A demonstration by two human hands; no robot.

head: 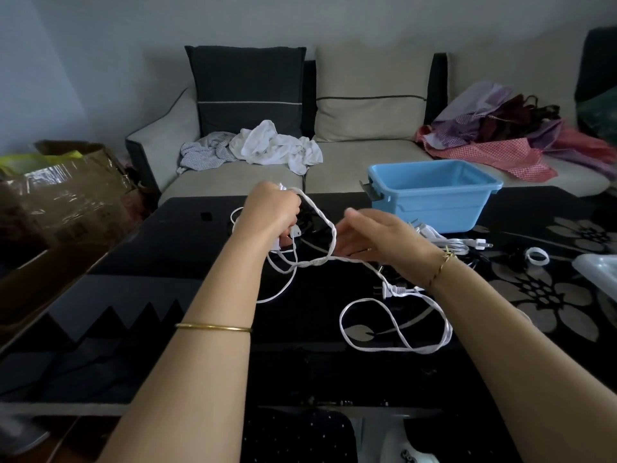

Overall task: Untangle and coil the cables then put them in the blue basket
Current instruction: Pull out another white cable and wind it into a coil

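A white twisted cable loops above the black table. My left hand is closed around several turns of it, with a small white plug end hanging under the fingers. My right hand has its fingers spread and pinches the same cable where it runs down to a two-pin plug and a loose loop on the table. The blue basket stands behind my right hand with nothing visible inside. Another white cable bundle lies just in front of the basket, and dark cables lie behind my hands.
A black glass table with a flower pattern holds a small white ring and a clear lid at the right. Beyond it is a sofa with white clothes and pink fabrics. Cardboard boxes stand left.
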